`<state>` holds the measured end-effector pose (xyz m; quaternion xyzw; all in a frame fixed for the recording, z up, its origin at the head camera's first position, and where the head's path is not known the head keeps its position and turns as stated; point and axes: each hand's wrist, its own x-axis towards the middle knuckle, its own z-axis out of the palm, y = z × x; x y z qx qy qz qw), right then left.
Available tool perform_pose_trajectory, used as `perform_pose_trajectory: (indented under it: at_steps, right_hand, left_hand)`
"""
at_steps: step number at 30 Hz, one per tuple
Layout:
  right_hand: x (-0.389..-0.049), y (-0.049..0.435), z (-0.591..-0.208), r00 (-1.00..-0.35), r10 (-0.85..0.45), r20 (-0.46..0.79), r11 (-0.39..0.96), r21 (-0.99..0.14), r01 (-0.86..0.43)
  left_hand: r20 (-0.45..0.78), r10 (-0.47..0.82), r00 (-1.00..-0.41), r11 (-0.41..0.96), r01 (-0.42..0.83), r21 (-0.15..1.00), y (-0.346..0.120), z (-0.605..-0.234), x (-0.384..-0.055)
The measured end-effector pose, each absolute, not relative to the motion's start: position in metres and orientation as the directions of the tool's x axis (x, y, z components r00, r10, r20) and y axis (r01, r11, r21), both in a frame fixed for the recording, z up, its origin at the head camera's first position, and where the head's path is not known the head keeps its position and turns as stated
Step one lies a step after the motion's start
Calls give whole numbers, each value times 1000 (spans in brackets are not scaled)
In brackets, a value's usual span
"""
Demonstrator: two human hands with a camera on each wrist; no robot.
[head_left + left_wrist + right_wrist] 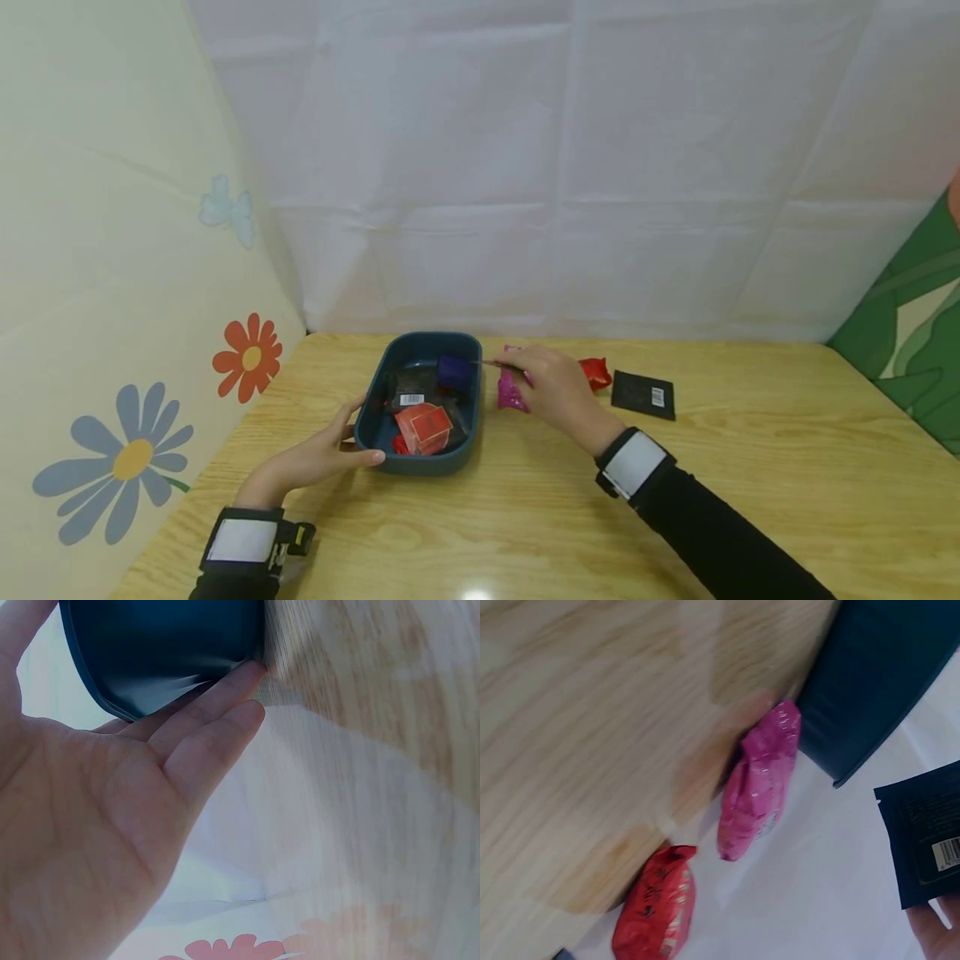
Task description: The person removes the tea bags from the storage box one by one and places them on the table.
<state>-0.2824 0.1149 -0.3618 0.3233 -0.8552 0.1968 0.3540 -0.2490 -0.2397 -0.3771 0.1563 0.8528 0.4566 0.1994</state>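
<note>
A dark blue-green plastic bin (423, 467) stands on the table, holding black packets (415, 390), red packets (431, 427) and a blue-purple item (455, 372). My left hand (318, 454) rests against its near left corner, thumb by the front rim. In the left wrist view, nearly straight fingers (214, 742) lie along the outer wall. Just past the bin's right rim, my right hand (555, 387) pinches a flat black sachet (926, 832) with a barcode, which the head view shows edge-on. Below that hand lies a shiny pink packet (761, 780), close beside the bin.
To the right of the right hand lies a red packet (596, 374). Farther right is another flat black sachet (643, 395), barcode up. A white cloth (562, 208) hangs behind the wooden table (570, 525), and a flower-printed sheet (112, 275) stands at the left.
</note>
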Motion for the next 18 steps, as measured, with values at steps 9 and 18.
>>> perform_pose_trajectory:
  at_steps: [9, 18]
  right_hand:
    - [-280, 133, -368, -569, -420, 707, 740, -96, -666]
    - [-277, 152, -366, -648, -398, 649, 798, -103, -593]
  left_hand:
    - [-196, 453, -869, 528, 84, 845, -239, -376, -248]
    - [-194, 455, -869, 525, 85, 847, -240, -377, -249]
